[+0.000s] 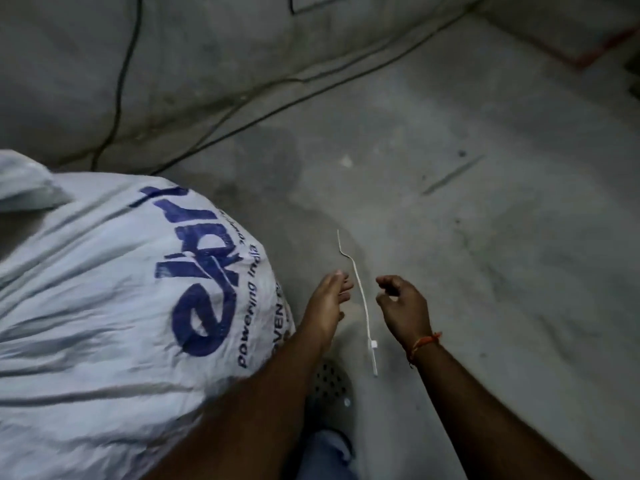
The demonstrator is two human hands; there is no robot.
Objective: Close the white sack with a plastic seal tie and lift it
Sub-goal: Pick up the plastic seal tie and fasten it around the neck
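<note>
A grey concrete floor (450, 237) fills most of the frame, with dark cables (242, 98) running across its upper left. The white sack (104, 306) — bulging, creased, printed with blue lettering — takes up the left side from mid-frame down to the lower edge. Beside its right flank, low in the centre, a round perforated drain cover (330, 381) sits in the floor, partly hidden by the left forearm. The left hand (327, 299) reaches forward just right of the sack, fingers straight and together, holding nothing. The right hand (403, 306), a red thread (424, 344) around its wrist, hovers to the right with fingers and thumb loosely curled toward each other, a gap between them and nothing inside. The plastic seal tie (360, 296) lies between the two hands — gripped by neither, though its strip passes just beside the left fingertips. Its long axis runs nearly up and down the frame, slightly slanted: the thin kinked tip points toward upper centre, the locking head toward the lower edge.
</note>
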